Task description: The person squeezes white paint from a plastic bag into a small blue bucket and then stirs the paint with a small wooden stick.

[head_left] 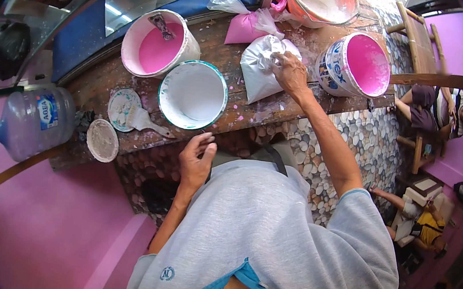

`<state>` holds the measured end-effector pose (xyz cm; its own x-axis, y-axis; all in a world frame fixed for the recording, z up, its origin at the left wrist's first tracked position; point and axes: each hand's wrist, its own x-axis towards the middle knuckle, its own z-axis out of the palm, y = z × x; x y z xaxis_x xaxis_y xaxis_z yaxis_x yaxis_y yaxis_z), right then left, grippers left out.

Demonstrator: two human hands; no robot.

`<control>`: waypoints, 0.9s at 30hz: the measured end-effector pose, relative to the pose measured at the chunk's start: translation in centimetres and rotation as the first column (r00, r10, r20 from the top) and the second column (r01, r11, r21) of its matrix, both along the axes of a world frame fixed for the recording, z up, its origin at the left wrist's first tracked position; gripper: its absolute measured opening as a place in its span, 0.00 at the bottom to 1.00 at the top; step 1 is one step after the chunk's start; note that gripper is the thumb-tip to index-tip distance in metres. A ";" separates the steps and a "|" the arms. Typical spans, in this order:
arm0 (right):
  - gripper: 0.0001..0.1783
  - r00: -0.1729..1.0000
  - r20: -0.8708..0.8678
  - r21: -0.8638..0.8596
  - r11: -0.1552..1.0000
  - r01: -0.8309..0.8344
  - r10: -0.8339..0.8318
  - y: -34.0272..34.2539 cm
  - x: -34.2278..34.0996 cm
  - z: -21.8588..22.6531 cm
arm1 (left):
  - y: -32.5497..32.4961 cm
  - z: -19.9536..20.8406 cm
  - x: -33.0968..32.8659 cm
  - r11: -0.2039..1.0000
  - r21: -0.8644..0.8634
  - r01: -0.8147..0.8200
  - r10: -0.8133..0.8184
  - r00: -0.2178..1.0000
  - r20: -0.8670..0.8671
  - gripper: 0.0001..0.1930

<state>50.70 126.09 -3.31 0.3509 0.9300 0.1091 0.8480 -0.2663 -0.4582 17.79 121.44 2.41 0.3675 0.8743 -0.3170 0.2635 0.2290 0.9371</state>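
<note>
On the left, a big clear water jug (pixel 38 121) lies on its side. Next comes a round dish (pixel 103 141) with dried stuff on it, and close by is a messy plate (pixel 115 108) with a brush (pixel 143 120) lying across it. Behind them, a white tub (pixel 190 53) holds pink paint (pixel 155 55), and a scraper (pixel 162 25) leans inside it. In front of that is a tub with a green rim (pixel 170 88), all white inside. The left hand (pixel 196 159) is up near this tub, just off the counter (pixel 215 44). Its fingers are a bit bent, and I see nothing in it. Farther along, a pink bag (pixel 244 29) sits at the back. The white bag (pixel 258 78) stands in front of it on the counter. The right hand (pixel 290 74) pinches the white bag's bunched-up top. Behind is an orange basin (pixel 306 19). Just to the right, a tipped bucket (pixel 328 71) shows its pink inside. On the far right, two people (pixel 438 112) sit well away.
</note>
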 end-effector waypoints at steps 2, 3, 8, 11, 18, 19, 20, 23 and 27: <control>0.14 0.998 -0.062 -0.015 1.000 -0.019 0.018 -0.1 0.9 -0.4 | -0.2 -0.3 3.1 0.997 0.036 0.069 -0.069 0.998 -0.013 0.14; 0.14 0.994 -0.108 0.015 1.000 -0.016 0.018 -0.2 1.3 -0.7 | -0.1 -0.5 4.6 0.993 0.065 0.103 -0.102 0.995 -0.014 0.14; 0.12 0.932 -0.361 0.092 0.994 0.061 -0.024 -1.4 1.6 -1.6 | 0.3 -4.2 10.4 0.990 -0.002 0.138 -0.138 0.990 0.041 0.15; 0.13 0.901 -0.424 0.147 0.974 0.174 -0.096 -1.8 1.4 -2.2 | 1.3 -4.4 12.6 0.988 0.011 0.157 -0.157 0.987 0.027 0.15; 0.17 0.553 -0.743 -0.168 0.905 0.391 -0.377 0.8 2.3 -3.0 | 1.4 -4.5 12.8 0.988 0.046 0.146 -0.147 0.989 0.029 0.15; 0.16 0.623 -0.679 -0.134 0.900 0.415 -0.388 1.3 2.5 -3.4 | 1.3 -4.4 12.6 0.987 0.063 0.148 -0.149 0.989 0.014 0.15; 0.14 0.686 -0.607 -0.099 0.895 0.436 -0.401 1.5 2.8 -3.9 | 1.2 -4.4 12.3 0.985 0.071 0.158 -0.159 0.987 0.007 0.15; 0.13 0.625 -0.638 -0.196 0.879 0.434 -0.450 1.6 3.1 -3.6 | 0.9 -4.3 11.4 0.986 0.067 0.151 -0.149 0.988 -0.033 0.15; 0.12 0.381 -0.822 -0.244 0.866 0.436 -0.424 1.5 3.2 -3.8 | 1.3 -3.6 11.6 0.980 0.083 0.182 -0.177 0.983 -0.056 0.15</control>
